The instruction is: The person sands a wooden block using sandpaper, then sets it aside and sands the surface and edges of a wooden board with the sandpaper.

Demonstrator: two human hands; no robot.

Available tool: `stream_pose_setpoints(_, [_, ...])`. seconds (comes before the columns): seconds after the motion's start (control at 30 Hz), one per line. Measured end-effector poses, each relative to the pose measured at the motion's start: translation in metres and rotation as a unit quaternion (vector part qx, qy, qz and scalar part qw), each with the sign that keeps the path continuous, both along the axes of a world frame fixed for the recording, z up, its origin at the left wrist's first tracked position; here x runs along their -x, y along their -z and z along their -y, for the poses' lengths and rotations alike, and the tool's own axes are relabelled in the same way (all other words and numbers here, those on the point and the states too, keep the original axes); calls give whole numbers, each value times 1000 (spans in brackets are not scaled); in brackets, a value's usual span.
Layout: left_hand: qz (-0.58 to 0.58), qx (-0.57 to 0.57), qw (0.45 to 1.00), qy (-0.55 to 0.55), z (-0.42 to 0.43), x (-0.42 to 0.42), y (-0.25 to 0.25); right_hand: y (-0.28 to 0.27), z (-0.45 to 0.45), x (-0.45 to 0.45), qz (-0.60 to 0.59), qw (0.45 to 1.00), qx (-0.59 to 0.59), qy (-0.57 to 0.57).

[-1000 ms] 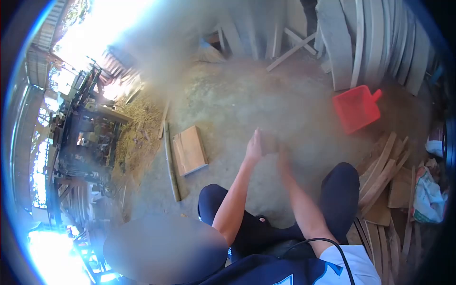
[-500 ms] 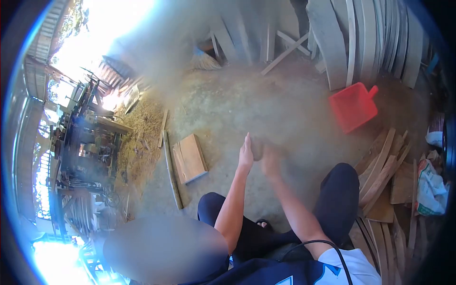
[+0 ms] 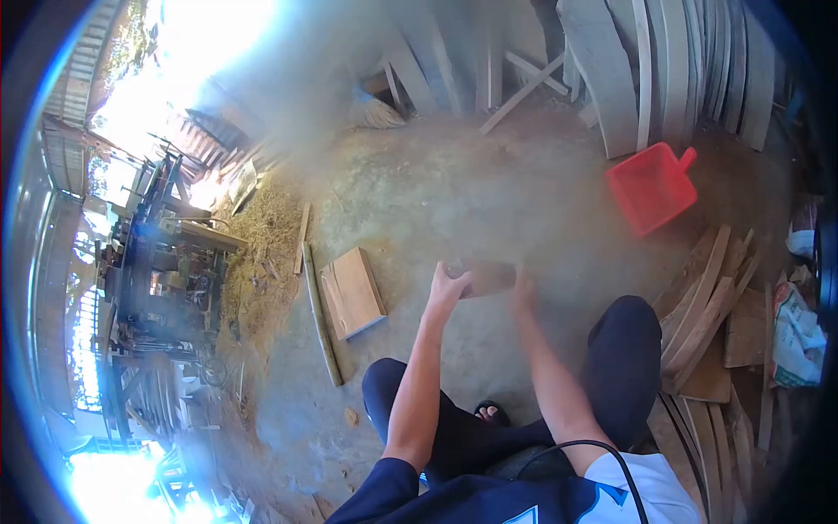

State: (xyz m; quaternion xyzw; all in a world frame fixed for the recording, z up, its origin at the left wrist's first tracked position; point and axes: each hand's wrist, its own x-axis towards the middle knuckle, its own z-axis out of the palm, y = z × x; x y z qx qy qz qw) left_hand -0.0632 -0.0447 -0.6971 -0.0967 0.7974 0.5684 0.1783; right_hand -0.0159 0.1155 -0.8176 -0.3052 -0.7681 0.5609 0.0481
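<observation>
A brown block (image 3: 491, 279), seemingly of wood, is held out above the concrete floor between my hands. My left hand (image 3: 449, 286) is closed around its left end, thumb toward the near side. At the right end, my right hand (image 3: 524, 293) grips the block, though haze blurs its fingers. To the left of my hands, a flat wooden board (image 3: 353, 293) lies on the floor, with a thin pole (image 3: 319, 319) alongside it.
A red dustpan (image 3: 652, 188) lies ahead to the right. Curved wood strips (image 3: 698, 319) are piled by my right knee (image 3: 624, 341). Tall planks (image 3: 602, 79) lean at the back near a broom (image 3: 377, 109). Sawdust (image 3: 262, 253) and machinery (image 3: 157, 253) are at the left.
My hands have moved apart and more of the brown block shows between them. My left hand went from straight fingers to a curled grip. A large blurred shape at lower left is gone.
</observation>
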Motion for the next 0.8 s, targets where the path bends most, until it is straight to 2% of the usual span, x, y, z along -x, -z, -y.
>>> stream_pose_setpoints(0.1, [-46, -17, 997, 53, -1, -1, -15, -14, -12, 8, -148, 980, 44, 124])
stream_pose_setpoints(0.2, [-47, -135, 981, 130, -9, -4, -36, -61, -31, 14, -210, 972, 15, 104])
stream_pose_setpoints(0.3, [-144, -82, 971, 173, -15, 0, -37, -94, -42, 17, -212, 975, -5, 60])
stream_pose_setpoints(0.4, [-152, -43, 969, 189, -18, 5, -35, -121, -47, 14, -190, 982, 1, 7])
stream_pose_setpoints(0.5, [-175, 36, 976, 128, -24, 12, -19, -140, -38, 6, -181, 983, -2, -34])
stream_pose_setpoints(0.57, [-207, 21, 972, 108, -29, 12, -17, -156, -19, -8, -209, 976, -8, -59])
stream_pose_setpoints(0.6, [-222, 16, 970, 98, -30, 12, -17, -151, -17, -11, -106, 987, -30, -117])
stream_pose_setpoints(0.7, [-223, 45, 968, 109, -26, 8, -27, -104, -11, -14, -148, 983, -71, -80])
stream_pose_setpoints(0.8, [-227, 22, 963, 140, -22, 3, -31, 10, -37, -19, -108, 987, -86, -85])
